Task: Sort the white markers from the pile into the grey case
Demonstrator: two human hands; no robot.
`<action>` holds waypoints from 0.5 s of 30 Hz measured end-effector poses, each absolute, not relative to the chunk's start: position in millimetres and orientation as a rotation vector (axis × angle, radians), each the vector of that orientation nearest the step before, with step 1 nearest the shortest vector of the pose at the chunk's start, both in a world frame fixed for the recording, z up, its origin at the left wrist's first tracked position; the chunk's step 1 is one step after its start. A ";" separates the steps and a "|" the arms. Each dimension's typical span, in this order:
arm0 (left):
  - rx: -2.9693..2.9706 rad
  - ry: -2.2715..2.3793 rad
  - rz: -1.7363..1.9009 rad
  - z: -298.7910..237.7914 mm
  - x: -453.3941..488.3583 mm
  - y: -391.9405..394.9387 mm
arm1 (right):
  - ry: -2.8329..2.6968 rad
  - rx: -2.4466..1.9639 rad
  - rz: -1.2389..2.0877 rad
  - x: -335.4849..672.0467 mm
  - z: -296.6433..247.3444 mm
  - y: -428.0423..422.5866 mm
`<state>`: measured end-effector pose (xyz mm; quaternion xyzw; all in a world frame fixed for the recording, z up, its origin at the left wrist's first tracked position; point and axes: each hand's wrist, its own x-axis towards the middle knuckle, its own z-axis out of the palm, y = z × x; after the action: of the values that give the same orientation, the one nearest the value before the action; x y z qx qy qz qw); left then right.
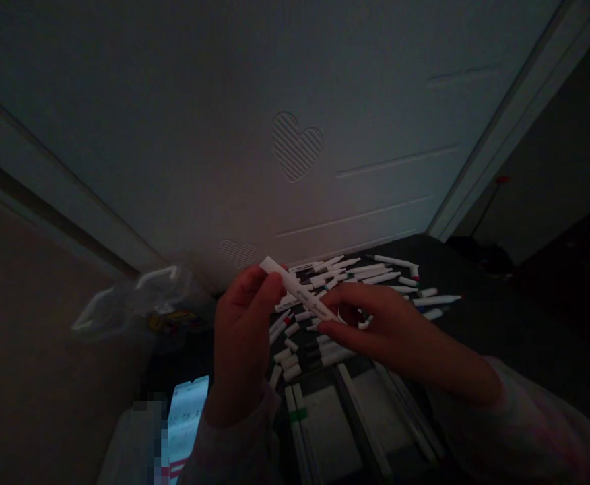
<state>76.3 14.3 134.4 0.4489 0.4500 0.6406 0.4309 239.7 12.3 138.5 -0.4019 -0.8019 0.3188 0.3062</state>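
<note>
A white marker (300, 292) with small dark print on its side is held up between both hands, tilted down to the right. My left hand (247, 323) pinches its upper left end between thumb and fingers. At the lower right end, my right hand (376, 320) closes thumb and fingers around it. Beneath and behind the hands lie many loose white markers (376, 273) and short white caps (291, 372), some with coloured tips. Closer to me, a white marker with a green band (299, 412) lies alongside another.
A lit phone (188, 411) lies at the lower left. Behind it stands a clear plastic case (138, 303) with a handle. A pale door or panel with an embossed heart (298, 145) rises behind the dark surface (456, 269). The scene is dim.
</note>
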 end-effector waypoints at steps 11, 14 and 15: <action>1.125 1.051 1.530 140.8 67.3 6.7 | -2.071 -1.010 1.018 242.5 136.6 -10.6; 1.122 1.045 1.518 143.8 65.8 2.8 | -1.965 -1.014 1.226 245.7 137.4 -21.8; 1.122 1.039 1.502 144.8 65.3 1.7 | -1.926 -1.020 1.283 247.3 138.0 -25.8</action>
<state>65.3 1.7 144.8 0.4597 0.4256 0.6152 0.4787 247.3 -25.8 138.0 -0.3846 -0.7261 0.4837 0.3015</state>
